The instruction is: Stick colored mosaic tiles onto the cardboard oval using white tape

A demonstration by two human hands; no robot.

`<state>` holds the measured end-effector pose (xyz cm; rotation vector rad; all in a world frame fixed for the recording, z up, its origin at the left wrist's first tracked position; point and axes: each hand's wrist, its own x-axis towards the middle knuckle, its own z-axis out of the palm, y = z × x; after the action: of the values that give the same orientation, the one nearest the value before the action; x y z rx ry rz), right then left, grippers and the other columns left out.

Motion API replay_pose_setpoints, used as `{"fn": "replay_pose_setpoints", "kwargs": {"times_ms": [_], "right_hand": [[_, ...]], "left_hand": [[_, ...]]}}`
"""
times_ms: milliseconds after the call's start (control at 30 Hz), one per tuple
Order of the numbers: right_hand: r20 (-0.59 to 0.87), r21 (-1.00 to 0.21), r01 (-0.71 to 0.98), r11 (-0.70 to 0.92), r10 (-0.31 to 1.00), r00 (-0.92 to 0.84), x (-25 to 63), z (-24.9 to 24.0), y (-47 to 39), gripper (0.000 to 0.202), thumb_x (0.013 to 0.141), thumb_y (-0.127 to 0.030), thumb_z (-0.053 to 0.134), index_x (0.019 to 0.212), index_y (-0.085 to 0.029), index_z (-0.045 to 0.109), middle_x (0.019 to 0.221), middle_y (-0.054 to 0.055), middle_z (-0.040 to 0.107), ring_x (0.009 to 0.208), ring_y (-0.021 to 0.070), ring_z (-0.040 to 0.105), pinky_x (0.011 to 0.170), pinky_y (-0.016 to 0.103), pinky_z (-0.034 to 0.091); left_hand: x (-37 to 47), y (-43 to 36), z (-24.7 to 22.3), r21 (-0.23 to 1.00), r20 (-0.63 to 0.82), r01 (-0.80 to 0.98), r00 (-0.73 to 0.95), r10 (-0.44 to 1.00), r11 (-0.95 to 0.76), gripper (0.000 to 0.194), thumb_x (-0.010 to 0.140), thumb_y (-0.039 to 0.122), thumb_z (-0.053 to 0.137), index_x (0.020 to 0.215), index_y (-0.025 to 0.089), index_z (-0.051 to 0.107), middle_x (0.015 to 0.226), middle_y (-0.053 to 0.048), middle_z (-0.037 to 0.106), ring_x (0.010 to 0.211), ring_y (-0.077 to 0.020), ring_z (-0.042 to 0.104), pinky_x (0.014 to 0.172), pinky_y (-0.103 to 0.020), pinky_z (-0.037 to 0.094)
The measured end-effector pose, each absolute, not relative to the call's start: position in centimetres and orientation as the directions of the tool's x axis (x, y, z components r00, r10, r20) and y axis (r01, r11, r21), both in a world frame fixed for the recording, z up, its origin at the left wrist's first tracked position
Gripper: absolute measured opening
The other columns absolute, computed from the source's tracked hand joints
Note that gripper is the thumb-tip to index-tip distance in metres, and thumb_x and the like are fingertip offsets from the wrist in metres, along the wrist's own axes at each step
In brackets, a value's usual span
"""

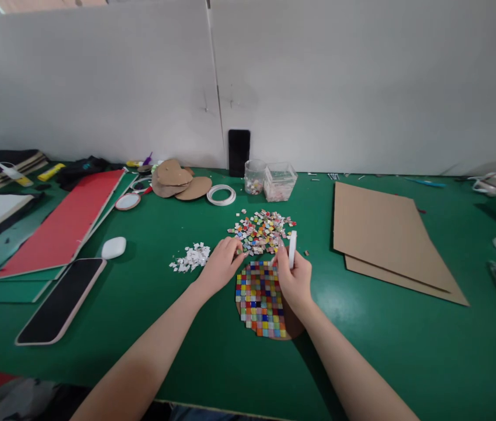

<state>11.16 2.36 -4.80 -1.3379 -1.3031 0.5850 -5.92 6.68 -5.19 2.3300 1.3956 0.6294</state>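
My right hand is closed around a narrow white roll of tape, seen edge-on and standing upright from the grip. It hovers over the upper right of a round cardboard piece, largely covered by rows of colourful square mosaic tiles. Just above the round's upper left edge, my left hand has its thumb and fingers drawn together; what they pinch is too small to tell. Loose mosaic tiles lie heaped right beyond both hands. White paper scraps are piled left of my left hand.
Behind the heap stand a clear cup, a clear square container and a propped phone. A tape roll lies nearby. Cardboard sheets occupy the right; another phone and a red board the left.
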Motion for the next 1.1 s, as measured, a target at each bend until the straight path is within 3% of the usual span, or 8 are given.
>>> {"fn": "replay_pose_setpoints", "kwargs": {"times_ms": [300,567,667,833,1100], "right_hand": [[0.291,-0.92,0.335,0.203,0.927,0.238,11.2,-4.7,2.4,0.034,0.088,-0.034,0.042,0.058,-0.018,0.045,0.045,-0.005,0.035,0.039,0.0082,0.032,0.04,0.022,0.025],[0.281,-0.857,0.459,0.232,0.959,0.039,10.5,-3.4,2.0,0.029,0.08,-0.043,0.053,0.065,-0.018,0.05,0.051,-0.004,0.04,0.046,0.0115,0.04,0.046,0.023,0.029],[0.242,-0.834,0.523,0.179,0.969,0.053,10.3,-3.5,1.8,0.032,0.075,-0.048,0.058,0.064,-0.019,0.048,0.051,-0.005,0.04,0.045,0.0115,0.038,0.045,0.023,0.028],[0.202,-0.834,0.522,0.175,0.979,-0.005,10.4,-3.7,1.9,0.033,0.079,-0.046,0.054,0.064,-0.02,0.042,0.053,-0.004,0.042,0.045,0.0106,0.037,0.044,0.023,0.027],[0.209,-0.799,0.552,0.24,0.97,-0.12,10.9,-3.2,2.1,0.025,0.087,-0.034,0.043,0.07,-0.018,0.053,0.06,0.001,0.054,0.053,0.0129,0.047,0.048,0.023,0.032]], "left_hand": [[-5.8,6.0,-4.0,0.568,0.275,0.689,0.357,0.892,-0.451,0.015,0.088,0.026,0.044,0.09,0.021,0.058,0.088,-0.003,0.056,0.083,-0.017,0.055,0.069,-0.029,0.046],[-4.9,3.9,-3.1,0.462,0.499,0.625,0.404,0.767,-0.63,0.018,0.085,0.02,0.048,0.101,0.019,0.057,0.09,-0.005,0.061,0.087,-0.0173,0.057,0.076,-0.032,0.049],[-4.7,3.4,-2.9,0.469,0.468,0.633,0.414,0.781,-0.616,0.025,0.084,0.015,0.047,0.107,0.02,0.054,0.091,-0.005,0.062,0.086,-0.0172,0.058,0.075,-0.032,0.049],[-4.8,3.1,-2.6,0.554,0.393,0.629,0.38,0.837,-0.546,0.041,0.08,0.013,0.051,0.119,0.024,0.044,0.092,-0.002,0.062,0.082,-0.016,0.059,0.071,-0.029,0.051],[-5.1,2.6,-2.1,0.663,0.216,0.567,0.48,0.85,-0.489,0.037,0.086,0.022,0.047,0.122,0.026,0.042,0.088,-0.001,0.061,0.082,-0.0155,0.059,0.071,-0.029,0.05]]}}
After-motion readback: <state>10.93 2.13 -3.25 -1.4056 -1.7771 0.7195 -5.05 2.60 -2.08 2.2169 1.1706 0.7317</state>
